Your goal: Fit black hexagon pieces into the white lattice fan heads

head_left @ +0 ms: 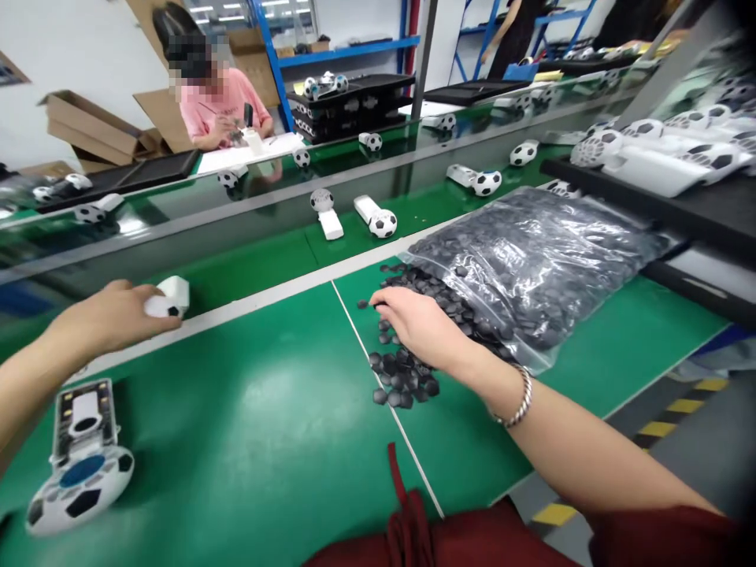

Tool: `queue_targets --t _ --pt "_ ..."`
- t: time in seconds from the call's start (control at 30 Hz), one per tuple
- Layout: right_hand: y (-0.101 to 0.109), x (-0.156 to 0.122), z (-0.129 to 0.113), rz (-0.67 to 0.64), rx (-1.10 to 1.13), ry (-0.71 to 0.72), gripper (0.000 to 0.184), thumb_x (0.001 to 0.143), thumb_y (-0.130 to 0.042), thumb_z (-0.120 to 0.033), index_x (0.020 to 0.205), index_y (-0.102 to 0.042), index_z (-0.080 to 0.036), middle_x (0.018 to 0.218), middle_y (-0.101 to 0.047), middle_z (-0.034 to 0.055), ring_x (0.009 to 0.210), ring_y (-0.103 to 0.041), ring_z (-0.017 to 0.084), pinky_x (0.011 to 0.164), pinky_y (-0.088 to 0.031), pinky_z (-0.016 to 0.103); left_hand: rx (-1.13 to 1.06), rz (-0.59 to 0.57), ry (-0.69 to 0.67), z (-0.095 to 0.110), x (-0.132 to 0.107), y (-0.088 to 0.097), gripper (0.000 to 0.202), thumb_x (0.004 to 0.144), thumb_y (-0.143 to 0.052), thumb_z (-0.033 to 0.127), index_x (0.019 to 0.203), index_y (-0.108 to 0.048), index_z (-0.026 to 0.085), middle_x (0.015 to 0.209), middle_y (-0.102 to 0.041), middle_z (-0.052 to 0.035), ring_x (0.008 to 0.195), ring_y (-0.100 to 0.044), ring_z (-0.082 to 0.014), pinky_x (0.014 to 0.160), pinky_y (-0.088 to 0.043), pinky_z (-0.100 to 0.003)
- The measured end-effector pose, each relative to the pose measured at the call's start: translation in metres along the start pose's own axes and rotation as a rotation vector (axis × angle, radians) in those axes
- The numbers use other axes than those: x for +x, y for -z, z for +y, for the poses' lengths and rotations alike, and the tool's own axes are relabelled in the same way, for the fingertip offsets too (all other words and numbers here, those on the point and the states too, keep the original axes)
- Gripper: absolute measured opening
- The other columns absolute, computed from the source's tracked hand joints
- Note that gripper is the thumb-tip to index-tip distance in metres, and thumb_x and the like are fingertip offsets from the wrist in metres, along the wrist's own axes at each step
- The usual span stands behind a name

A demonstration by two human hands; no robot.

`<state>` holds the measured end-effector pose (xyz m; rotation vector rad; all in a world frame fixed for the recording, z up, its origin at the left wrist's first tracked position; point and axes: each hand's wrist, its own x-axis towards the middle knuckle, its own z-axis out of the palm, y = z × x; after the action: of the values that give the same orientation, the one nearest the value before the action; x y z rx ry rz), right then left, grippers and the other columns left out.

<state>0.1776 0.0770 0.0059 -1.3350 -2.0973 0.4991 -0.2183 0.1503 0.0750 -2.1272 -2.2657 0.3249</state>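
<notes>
My left hand (112, 315) is closed around a white football-patterned device (179, 293) above the edge of the conveyor belt. At the black pile, my right hand (422, 327) has its fingertips pinched together on a small black flat piece (379, 305). More black flat pieces (405, 374) lie loose beneath and beside that hand, some spilling from a clear plastic bag (531, 260). Near my left forearm rests an opened football-patterned device (83, 488), its inner compartment showing.
The green conveyor belt (248, 272) runs past the green worktable (236, 425), carrying several white football devices (383, 224). At right, black trays (679, 201) hold more devices. Across the belt sits a person in a pink top (224, 102); blue shelving (348, 53) stands behind.
</notes>
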Motion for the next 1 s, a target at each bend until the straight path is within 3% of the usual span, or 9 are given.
queue_targets --t 0.1,0.2,0.37,0.5,0.57,0.7,0.77,0.87,1.0 --pt "-0.001 -0.001 -0.006 -0.047 0.202 -0.044 0.011 0.087 -0.043 -0.019 0.088 -0.054 -0.017 0.073 -0.06 -0.0002 0.066 -0.056 0.011 0.062 -0.043 0.024 0.021 -0.109 -0.15 0.066 -0.062 0.009 0.057 0.075 -0.042 0.061 0.106 -0.052 0.015 0.089 -0.045 -0.0062 0.067 -0.052 -0.0202 0.07 -0.042 -0.035" --pt "-0.007 -0.004 -0.011 -0.062 0.278 0.036 0.007 0.083 -0.049 -0.019 0.08 -0.056 -0.018 0.074 -0.06 -0.001 0.069 -0.054 0.011 0.066 -0.042 0.024 -0.08 -0.12 -0.206 0.105 -0.102 -0.005 0.067 0.069 -0.045 0.069 0.107 -0.051 0.014 0.103 -0.047 -0.011 0.077 -0.055 -0.025 0.072 -0.043 -0.036" --pt "-0.014 -0.011 -0.016 -0.078 0.453 0.062 0.013 0.082 -0.051 -0.021 0.09 -0.061 -0.017 0.085 -0.061 0.0018 0.074 -0.054 0.011 0.07 -0.044 0.026 -0.206 -0.245 -0.478 0.106 -0.116 -0.03 0.072 0.063 -0.064 0.043 0.128 -0.04 0.023 0.115 -0.045 -0.0093 0.093 -0.054 -0.0241 0.077 -0.045 -0.031" --pt "-0.013 -0.013 -0.02 -0.172 0.518 0.046 0.019 0.082 -0.049 -0.022 0.094 -0.063 -0.018 0.078 -0.06 0.0008 0.064 -0.053 0.009 0.064 -0.045 0.025 -0.037 -0.009 -0.681 0.105 -0.118 -0.03 0.064 0.059 -0.066 0.053 0.115 -0.052 0.024 0.123 -0.045 -0.0115 0.115 -0.04 -0.0344 0.095 -0.033 -0.047" --pt "-0.014 -0.013 -0.022 -0.212 0.573 0.032 0.016 0.081 -0.05 -0.022 0.088 -0.062 -0.016 0.07 -0.058 -0.0005 0.061 -0.053 0.01 0.062 -0.045 0.024 -0.032 0.023 -0.773 0.114 -0.122 -0.031 0.066 0.057 -0.063 0.064 0.106 -0.054 0.021 0.118 -0.051 -0.0111 0.115 -0.042 -0.0337 0.102 -0.02 -0.052" --pt "-0.018 -0.015 -0.023 -0.228 0.613 0.023 0.011 0.079 -0.052 -0.023 0.082 -0.06 -0.015 0.069 -0.058 -0.0007 0.062 -0.054 0.01 0.061 -0.045 0.024 -0.145 -0.023 -0.599 0.144 -0.136 -0.042 0.069 0.066 -0.046 0.074 0.096 -0.054 0.013 0.087 -0.061 -0.0121 0.083 -0.058 -0.0294 0.088 -0.038 -0.049" --pt "-0.019 -0.016 -0.024 -0.2 0.552 0.056 0.01 0.078 -0.054 -0.022 0.08 -0.061 -0.016 0.072 -0.06 -0.0003 0.066 -0.054 0.01 0.063 -0.044 0.024 -0.22 -0.028 -0.515 0.155 -0.143 -0.048 0.073 0.071 -0.042 0.072 0.108 -0.05 0.011 0.097 -0.059 -0.0165 0.089 -0.056 -0.0323 0.079 -0.042 -0.045" --pt "-0.019 -0.017 -0.026 -0.161 0.496 0.087 0.008 0.077 -0.056 -0.02 0.077 -0.063 -0.016 0.078 -0.063 0.0005 0.071 -0.055 0.011 0.068 -0.044 0.024 -0.346 -0.106 -0.55 0.166 -0.149 -0.054 0.076 0.075 -0.044 0.065 0.131 -0.03 0.016 0.123 -0.049 -0.0161 0.109 -0.048 -0.032 0.088 -0.04 -0.043" --pt "-0.016 -0.019 -0.03 -0.21 0.532 0.091 0.007 0.077 -0.057 -0.019 0.077 -0.063 -0.016 0.077 -0.063 0.0003 0.069 -0.056 0.011 0.066 -0.044 0.023 -0.462 -0.075 -0.385 0.178 -0.153 -0.06 0.07 0.077 -0.041 0.063 0.132 -0.029 0.022 0.117 -0.053 -0.0119 0.104 -0.051 -0.0307 0.08 -0.044 -0.041"
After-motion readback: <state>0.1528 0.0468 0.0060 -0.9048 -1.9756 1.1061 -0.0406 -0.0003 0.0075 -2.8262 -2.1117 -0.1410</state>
